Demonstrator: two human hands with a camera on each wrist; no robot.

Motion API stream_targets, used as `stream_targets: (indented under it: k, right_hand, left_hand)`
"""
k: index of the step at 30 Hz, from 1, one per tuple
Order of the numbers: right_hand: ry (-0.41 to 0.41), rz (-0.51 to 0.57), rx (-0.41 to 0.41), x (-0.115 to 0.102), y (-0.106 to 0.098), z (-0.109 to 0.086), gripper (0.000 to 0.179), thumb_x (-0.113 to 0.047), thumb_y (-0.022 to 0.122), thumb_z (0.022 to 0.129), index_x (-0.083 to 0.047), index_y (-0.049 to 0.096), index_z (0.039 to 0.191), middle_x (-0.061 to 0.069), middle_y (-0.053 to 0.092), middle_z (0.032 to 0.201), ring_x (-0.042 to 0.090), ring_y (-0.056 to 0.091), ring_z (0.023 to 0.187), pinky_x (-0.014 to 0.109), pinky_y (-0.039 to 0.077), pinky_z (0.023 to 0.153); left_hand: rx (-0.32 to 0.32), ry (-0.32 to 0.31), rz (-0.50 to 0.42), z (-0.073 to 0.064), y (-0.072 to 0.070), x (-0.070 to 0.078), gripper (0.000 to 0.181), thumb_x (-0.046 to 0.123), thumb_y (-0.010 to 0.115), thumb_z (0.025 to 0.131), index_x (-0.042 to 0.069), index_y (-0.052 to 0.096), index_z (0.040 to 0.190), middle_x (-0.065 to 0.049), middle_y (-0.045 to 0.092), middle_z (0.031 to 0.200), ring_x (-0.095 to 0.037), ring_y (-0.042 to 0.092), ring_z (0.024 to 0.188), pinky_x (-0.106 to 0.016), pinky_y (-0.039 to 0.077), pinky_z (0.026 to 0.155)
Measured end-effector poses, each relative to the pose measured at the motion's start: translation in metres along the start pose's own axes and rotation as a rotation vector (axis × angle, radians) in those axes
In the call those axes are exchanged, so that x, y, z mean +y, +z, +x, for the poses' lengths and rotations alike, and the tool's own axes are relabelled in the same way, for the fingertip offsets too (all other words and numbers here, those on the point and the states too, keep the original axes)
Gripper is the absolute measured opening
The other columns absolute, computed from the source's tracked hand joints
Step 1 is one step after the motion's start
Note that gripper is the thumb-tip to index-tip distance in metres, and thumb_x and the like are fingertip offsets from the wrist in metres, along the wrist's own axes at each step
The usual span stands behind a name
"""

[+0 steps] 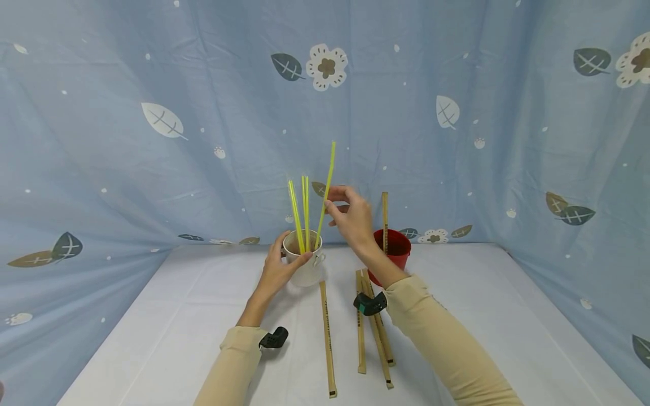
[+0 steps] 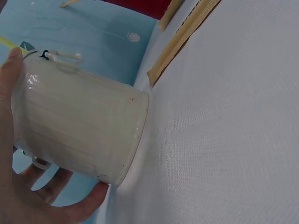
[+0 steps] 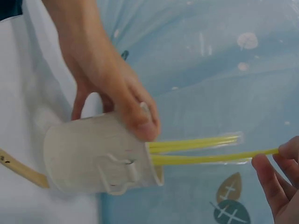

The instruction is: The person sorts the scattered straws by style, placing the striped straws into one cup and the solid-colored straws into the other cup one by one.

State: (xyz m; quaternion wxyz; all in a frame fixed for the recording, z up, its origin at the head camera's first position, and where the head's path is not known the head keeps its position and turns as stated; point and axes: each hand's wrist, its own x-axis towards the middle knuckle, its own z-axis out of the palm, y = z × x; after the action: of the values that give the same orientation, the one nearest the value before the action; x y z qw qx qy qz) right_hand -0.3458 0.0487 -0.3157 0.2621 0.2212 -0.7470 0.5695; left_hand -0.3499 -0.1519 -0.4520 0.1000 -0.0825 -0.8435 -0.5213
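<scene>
Now, right hand (image 1: 352, 217): I pinch one yellow straw (image 1: 331, 163) partway along, its top rising above my grip, its lower end inside the white bucket (image 1: 306, 274).
Left hand (image 1: 277, 269): I grip the white bucket's left side, thumb at the near rim.
Other straws (image 1: 297, 219): standing inside, left of my pinch.

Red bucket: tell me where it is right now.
In the head view, the red bucket stands on the white cloth, right of the pale bucket, partly behind the right arm.
</scene>
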Motion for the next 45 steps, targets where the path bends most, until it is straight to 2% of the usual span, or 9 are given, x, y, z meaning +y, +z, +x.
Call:
stream_targets:
  k: [7, 13, 15, 19, 22, 37, 42, 45]
  right_hand:
    - [0.067, -0.072, -0.055, 0.016, 0.010, -0.011, 0.025, -0.010, 0.066, 0.094, -0.006, 0.063, 0.118, 0.013, 0.071, 0.104, 0.025, 0.073, 0.075, 0.031, 0.060, 0.057]
    - [0.122, -0.094, -0.099, 0.029, 0.020, -0.021, 0.025, -0.010, 0.065, 0.094, -0.006, 0.063, 0.119, 0.013, 0.071, 0.105, 0.031, 0.073, 0.080, 0.041, 0.061, 0.062]
    - [0.125, -0.107, -0.106, 0.032, 0.022, -0.023, 0.024, -0.009, 0.066, 0.094, -0.006, 0.063, 0.117, 0.013, 0.071, 0.104, 0.032, 0.073, 0.081, 0.039, 0.061, 0.061]
    - [0.125, -0.143, -0.115, 0.036, 0.026, -0.026, 0.023, -0.009, 0.067, 0.093, -0.007, 0.063, 0.116, 0.013, 0.071, 0.103, 0.031, 0.073, 0.080, 0.024, 0.058, 0.056]
    - [0.129, -0.147, -0.117, 0.038, 0.027, -0.028, 0.022, -0.010, 0.066, 0.093, -0.007, 0.063, 0.115, 0.012, 0.071, 0.103, 0.030, 0.073, 0.079, 0.020, 0.056, 0.055]
    - [0.141, -0.160, -0.118, 0.042, 0.031, -0.031, 0.021, -0.011, 0.067, 0.093, -0.006, 0.065, 0.113, 0.013, 0.072, 0.101, 0.027, 0.073, 0.077, 0.022, 0.055, 0.051]
    - [0.159, -0.114, -0.134, 0.044, 0.031, -0.033, 0.024, -0.010, 0.065, 0.094, -0.002, 0.064, 0.116, 0.015, 0.071, 0.103, 0.031, 0.073, 0.082, 0.030, 0.059, 0.055]
    - [0.161, -0.106, -0.139, 0.045, 0.031, -0.034, 0.026, -0.010, 0.064, 0.094, 0.000, 0.064, 0.119, 0.014, 0.071, 0.105, 0.030, 0.073, 0.083, 0.029, 0.059, 0.056]
  left_hand:
    - [0.003, 0.009, 0.016, 0.000, -0.001, 0.000, 0.091, 0.058, 0.072, 0.082, 0.029, 0.026, 0.154, -0.009, 0.039, 0.142, -0.030, 0.047, 0.121, -0.053, 0.046, 0.094]
    - [0.006, 0.020, 0.014, 0.000, -0.002, -0.001, 0.091, 0.058, 0.072, 0.082, 0.029, 0.026, 0.154, -0.009, 0.038, 0.144, -0.030, 0.048, 0.121, -0.054, 0.046, 0.095]
    - [0.007, 0.023, 0.013, 0.001, -0.002, -0.001, 0.091, 0.058, 0.072, 0.082, 0.029, 0.026, 0.154, -0.009, 0.038, 0.144, -0.030, 0.048, 0.121, -0.054, 0.045, 0.096]
    - [0.009, 0.024, 0.014, 0.001, -0.002, -0.001, 0.091, 0.058, 0.072, 0.081, 0.029, 0.026, 0.154, -0.008, 0.038, 0.145, -0.029, 0.048, 0.120, -0.054, 0.045, 0.096]
    - [0.014, 0.024, 0.019, 0.001, -0.002, 0.000, 0.091, 0.058, 0.072, 0.081, 0.029, 0.026, 0.154, -0.008, 0.038, 0.144, -0.029, 0.048, 0.120, -0.054, 0.045, 0.095]
    - [0.014, 0.031, 0.019, 0.000, 0.000, 0.001, 0.089, 0.056, 0.073, 0.082, 0.028, 0.027, 0.154, -0.008, 0.039, 0.144, -0.029, 0.048, 0.120, -0.053, 0.044, 0.096]
    - [0.015, 0.028, 0.024, 0.000, 0.000, 0.000, 0.090, 0.057, 0.073, 0.082, 0.029, 0.027, 0.154, -0.008, 0.040, 0.142, -0.028, 0.047, 0.118, -0.052, 0.045, 0.094]
    - [0.017, 0.027, 0.026, 0.000, 0.000, 0.000, 0.090, 0.057, 0.072, 0.082, 0.029, 0.027, 0.154, -0.007, 0.040, 0.141, -0.028, 0.047, 0.117, -0.052, 0.044, 0.094]
